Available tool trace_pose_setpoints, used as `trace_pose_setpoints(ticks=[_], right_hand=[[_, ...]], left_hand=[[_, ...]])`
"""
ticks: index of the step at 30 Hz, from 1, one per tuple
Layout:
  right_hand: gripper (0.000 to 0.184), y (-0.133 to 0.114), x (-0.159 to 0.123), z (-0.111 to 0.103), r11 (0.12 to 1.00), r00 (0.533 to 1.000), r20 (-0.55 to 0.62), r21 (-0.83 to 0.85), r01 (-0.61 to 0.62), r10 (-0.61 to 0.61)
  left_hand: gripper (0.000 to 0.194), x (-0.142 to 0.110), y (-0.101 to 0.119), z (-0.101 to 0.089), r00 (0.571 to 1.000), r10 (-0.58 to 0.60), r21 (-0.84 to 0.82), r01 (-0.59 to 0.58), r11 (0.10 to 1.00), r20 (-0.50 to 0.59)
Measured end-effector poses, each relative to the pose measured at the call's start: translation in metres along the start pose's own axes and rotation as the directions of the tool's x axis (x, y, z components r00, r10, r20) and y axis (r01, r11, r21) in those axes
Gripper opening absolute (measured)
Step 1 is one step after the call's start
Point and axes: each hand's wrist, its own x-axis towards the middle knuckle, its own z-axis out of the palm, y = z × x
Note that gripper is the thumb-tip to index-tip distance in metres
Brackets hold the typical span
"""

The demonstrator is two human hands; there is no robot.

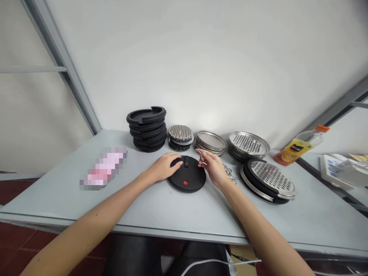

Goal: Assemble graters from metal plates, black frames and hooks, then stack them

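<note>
On the grey table lies a round black base (pixel 188 180), flat, with a small raised tab near its far edge and a red spot near its front. My left hand (pixel 165 167) grips its upper left rim, the thumb lying on top. My right hand (pixel 212 166) is closed in a pinch just above the right side of the base. Between its thumb and forefinger is a small shiny metal piece (pixel 200 152), too small to tell its exact shape. Beside that hand is a little heap of metal wire pieces (pixel 230 173), partly hidden by the wrist.
Along the wall stand a stack of black rims (pixel 148 130), small grater discs (pixel 181 134), plain metal discs (pixel 212 141) and large grater plates (pixel 249 145). A black-rimmed grater (pixel 271 180) leans at right near a juice bottle (pixel 300 145). A pixelated pink object (pixel 105 168) lies left.
</note>
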Motion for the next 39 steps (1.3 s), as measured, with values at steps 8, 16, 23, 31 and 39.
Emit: trace_pose_setpoints(ticks=[8, 16, 23, 31, 39], right_hand=[[0.04, 0.001, 0.002, -0.003, 0.994, 0.998, 0.013, -0.097, 0.057, -0.056], [0.025, 0.005, 0.018, 0.001, 0.762, 0.921, 0.259, -0.519, 0.387, -0.291], [0.028, 0.011, 0.037, 0.003, 0.489, 0.859, 0.355, -0.712, 0.505, -0.37], [0.021, 0.025, 0.029, 0.0, 0.449, 0.851, 0.388, -0.728, 0.518, -0.353], [0.026, 0.024, 0.02, 0.006, 0.416, 0.834, 0.445, -0.725, 0.549, -0.326]], left_hand=[[0.032, 0.001, 0.001, -0.005, 0.999, -0.025, 0.029, 0.024, 0.999, 0.026], [0.029, 0.001, -0.009, -0.007, 1.0, -0.016, -0.033, 0.017, 0.999, 0.026], [0.037, 0.004, -0.016, -0.013, 0.994, -0.072, -0.148, 0.084, 0.985, 0.087], [0.035, 0.0, -0.009, -0.022, 0.997, -0.058, -0.067, 0.061, 0.996, 0.05], [0.035, -0.001, 0.002, -0.006, 0.996, -0.057, 0.01, 0.058, 0.998, -0.075]])
